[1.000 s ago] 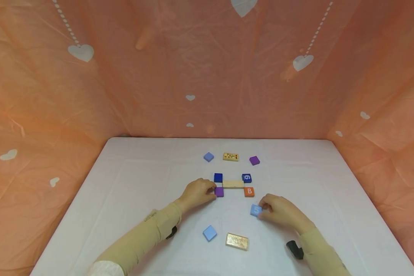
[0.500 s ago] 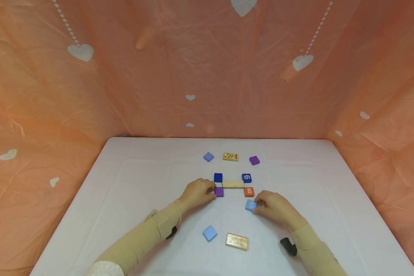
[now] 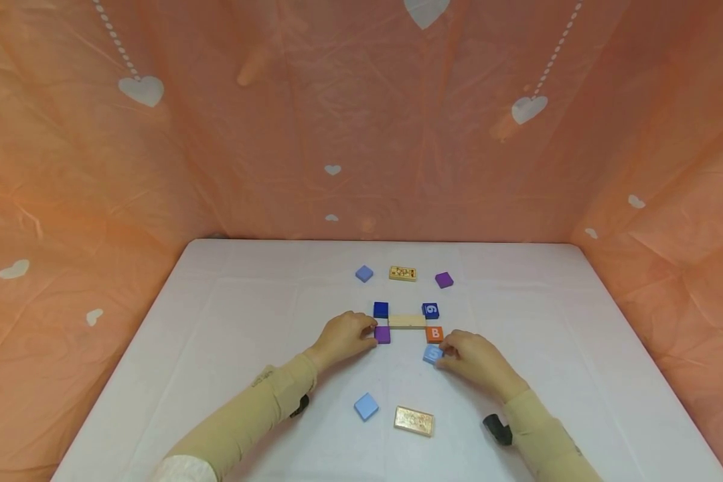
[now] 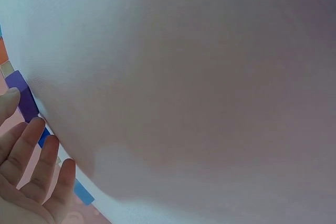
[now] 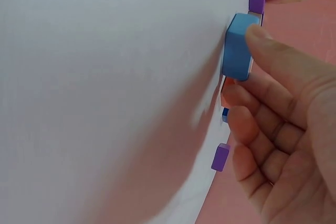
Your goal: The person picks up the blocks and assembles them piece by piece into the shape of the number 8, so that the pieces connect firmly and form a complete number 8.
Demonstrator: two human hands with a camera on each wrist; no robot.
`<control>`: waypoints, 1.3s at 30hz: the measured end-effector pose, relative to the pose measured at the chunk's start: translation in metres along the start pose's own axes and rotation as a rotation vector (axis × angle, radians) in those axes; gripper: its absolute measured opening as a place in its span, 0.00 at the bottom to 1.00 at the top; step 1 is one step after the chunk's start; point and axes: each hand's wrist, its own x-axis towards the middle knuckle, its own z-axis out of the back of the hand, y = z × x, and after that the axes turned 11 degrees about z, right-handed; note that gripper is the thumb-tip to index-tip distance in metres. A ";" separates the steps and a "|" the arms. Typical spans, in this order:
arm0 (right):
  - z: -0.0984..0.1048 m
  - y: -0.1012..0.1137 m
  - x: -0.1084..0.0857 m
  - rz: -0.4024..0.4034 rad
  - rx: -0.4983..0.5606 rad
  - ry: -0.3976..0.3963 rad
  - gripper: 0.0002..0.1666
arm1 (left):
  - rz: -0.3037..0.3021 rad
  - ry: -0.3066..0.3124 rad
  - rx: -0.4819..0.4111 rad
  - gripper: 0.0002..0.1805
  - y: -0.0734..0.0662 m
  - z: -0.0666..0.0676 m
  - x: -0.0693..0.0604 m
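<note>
Now, from my distant post, I saw the right hand (image 3: 478,358) pinching the light-blue square block marked 5 (image 3: 432,354), just on the near side of the orange square block lettered B (image 3: 434,335)! Over left, the left hand (image 3: 345,335) had thumb and fingertips at the purple square block (image 3: 382,335); whether it gripped, I couldn't tell. Slightly farther, the pale rectangular bar (image 3: 407,322) lay left to right.
</note>
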 end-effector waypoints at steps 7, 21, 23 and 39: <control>-0.001 0.002 0.001 -0.013 -0.011 -0.017 0.14 | 0.020 0.023 0.015 0.17 0.001 -0.002 0.002; -0.003 0.006 0.002 -0.007 -0.050 -0.063 0.12 | -0.002 -0.013 0.017 0.17 0.001 -0.002 -0.001; -0.003 0.006 0.003 -0.009 -0.050 -0.066 0.12 | -0.002 -0.014 0.011 0.17 0.002 -0.001 -0.001; -0.005 0.005 0.002 -0.009 -0.057 -0.070 0.12 | 0.045 0.003 -0.094 0.18 -0.001 0.003 -0.016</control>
